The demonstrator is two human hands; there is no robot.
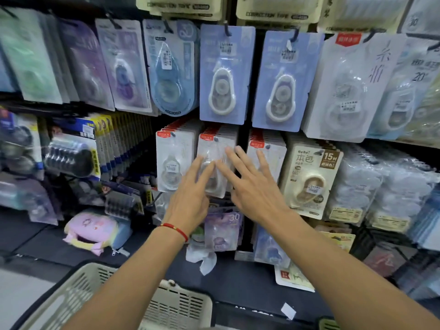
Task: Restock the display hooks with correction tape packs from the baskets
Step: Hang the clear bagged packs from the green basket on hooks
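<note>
Here, middle stack of correction tape packs (215, 163) on hook pressed by both hands, left hand (190, 196) and right hand (252, 186), fingers spread straight; basket (181, 303) below.

A dark display rack (247, 67) stands above a dark shelf ledge (238, 282); pale floor (19, 296) lower left.

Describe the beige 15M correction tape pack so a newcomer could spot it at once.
Start at the two lavender-blue packs hanging side by side on the upper hooks. Drop to the row below and look just right of the right hand. The beige 15M pack is the only tan card there, beside white packs with red tabs.
</note>
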